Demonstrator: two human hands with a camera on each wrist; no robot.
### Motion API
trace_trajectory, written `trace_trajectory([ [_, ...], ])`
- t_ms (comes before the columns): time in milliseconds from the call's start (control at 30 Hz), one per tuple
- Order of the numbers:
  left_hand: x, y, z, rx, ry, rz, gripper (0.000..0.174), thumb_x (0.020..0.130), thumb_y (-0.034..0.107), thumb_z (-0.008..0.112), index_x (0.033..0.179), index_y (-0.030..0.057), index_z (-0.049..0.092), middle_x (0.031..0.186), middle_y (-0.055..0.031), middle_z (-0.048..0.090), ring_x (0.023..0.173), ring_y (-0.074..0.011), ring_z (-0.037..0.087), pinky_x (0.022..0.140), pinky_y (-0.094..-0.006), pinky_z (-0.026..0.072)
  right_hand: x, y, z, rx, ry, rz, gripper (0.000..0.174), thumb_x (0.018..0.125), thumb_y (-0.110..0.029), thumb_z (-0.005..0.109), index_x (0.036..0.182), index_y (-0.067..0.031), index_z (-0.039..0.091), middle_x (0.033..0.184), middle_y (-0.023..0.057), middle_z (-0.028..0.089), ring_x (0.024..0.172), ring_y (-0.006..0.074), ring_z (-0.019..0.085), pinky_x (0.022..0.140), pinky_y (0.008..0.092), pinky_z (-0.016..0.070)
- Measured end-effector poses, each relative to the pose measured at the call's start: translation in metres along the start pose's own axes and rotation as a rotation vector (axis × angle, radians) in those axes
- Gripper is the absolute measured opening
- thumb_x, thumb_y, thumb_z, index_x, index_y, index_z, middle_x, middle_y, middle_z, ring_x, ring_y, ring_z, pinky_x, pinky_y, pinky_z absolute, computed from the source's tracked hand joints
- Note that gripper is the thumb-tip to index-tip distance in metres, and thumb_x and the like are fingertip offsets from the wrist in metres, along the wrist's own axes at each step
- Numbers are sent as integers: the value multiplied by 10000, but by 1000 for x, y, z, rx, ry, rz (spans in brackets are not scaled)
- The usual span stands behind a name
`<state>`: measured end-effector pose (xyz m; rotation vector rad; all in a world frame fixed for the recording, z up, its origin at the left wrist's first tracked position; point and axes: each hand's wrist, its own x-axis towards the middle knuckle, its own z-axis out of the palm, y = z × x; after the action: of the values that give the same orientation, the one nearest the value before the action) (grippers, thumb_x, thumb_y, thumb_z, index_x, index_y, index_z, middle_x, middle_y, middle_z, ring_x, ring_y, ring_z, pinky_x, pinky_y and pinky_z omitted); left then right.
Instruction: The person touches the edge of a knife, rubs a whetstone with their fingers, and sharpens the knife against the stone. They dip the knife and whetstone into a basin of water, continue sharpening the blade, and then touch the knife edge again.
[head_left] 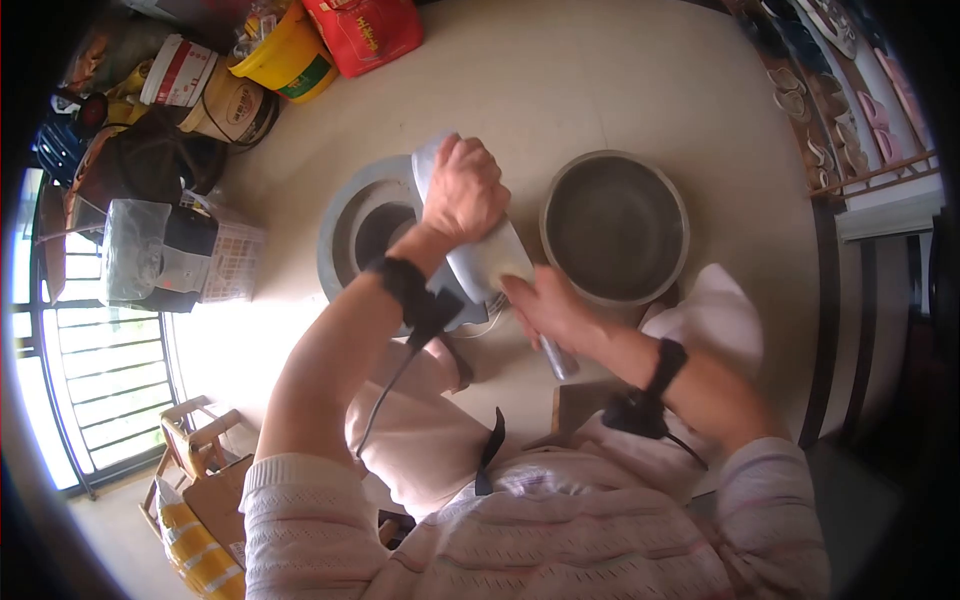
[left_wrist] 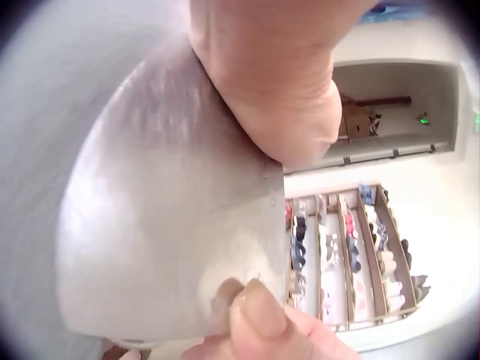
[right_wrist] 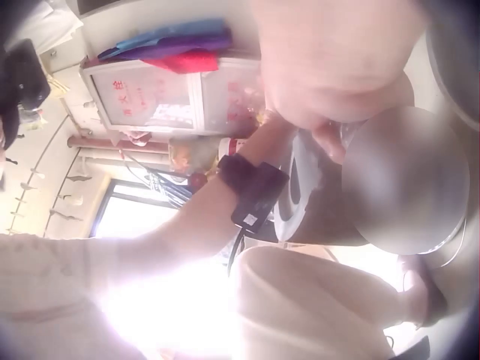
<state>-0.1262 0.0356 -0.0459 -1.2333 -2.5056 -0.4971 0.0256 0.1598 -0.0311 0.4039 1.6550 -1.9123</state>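
In the middle of the frame, you had a broad metal tool lifted at a slant, its wide end toward the upper left and its narrow handle pointing toward the lower right. Your left hand gripped the wide part, fingers curled over it near the upper end; in the left wrist view its heel lay along the edge, though the fingertips were out of sight. Your right hand pinched the tool farther down, close to where it narrowed, with the thumb on its face and the other fingers partly hidden behind. Just left of centre, under and beside the tool, sat a gray round-rimmed base with a dark hollow in it. Right of centre stood a round metal bowl, upright on the floor, apart from the base and touched by neither hand. As for how far along you were, the tool was in both hands and not set down, so the handling looked to be midway; nothing plainly finished showed, and what was left could not be told. The right wrist view caught a rounded gray shape close under your right hand, too blurred to name. A yellow bucket and a red bag stood at the upper left, and a shoe rack at the upper right.
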Motion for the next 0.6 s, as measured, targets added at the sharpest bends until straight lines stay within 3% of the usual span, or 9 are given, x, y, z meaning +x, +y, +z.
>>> trace_trajectory([
  [167,3,-1,-1,27,-140,-52,157,702,185,529,727,54,611,900,-65,592,1069,-257,492,1014,-453,289,1,-8,-4,-42,6,47,304,939,-223,485,721,-11,480,475,24,442,351,110,430,323,287,362],
  [267,17,-32,4,38,-135,-59,158,706,195,530,716,60,612,893,-55,594,1059,-248,491,1017,-440,287,28,-23,-4,-61,-11,-32,303,930,-237,492,721,-18,481,484,24,441,360,110,433,326,281,360],
  [367,23,-48,7,79,-121,-60,194,712,219,526,705,60,636,877,-63,598,1039,-244,494,1023,-438,289,44,-31,-1,67,-18,12,329,907,-272,511,690,-27,475,499,21,429,378,114,439,325,278,359],
  [600,-7,13,1,11,-19,-20,198,692,203,526,692,40,638,836,-99,586,1032,-259,491,1029,-456,287,-9,-4,-2,-65,-4,48,321,927,-249,487,702,-21,482,513,31,466,359,119,452,331,282,365],
])
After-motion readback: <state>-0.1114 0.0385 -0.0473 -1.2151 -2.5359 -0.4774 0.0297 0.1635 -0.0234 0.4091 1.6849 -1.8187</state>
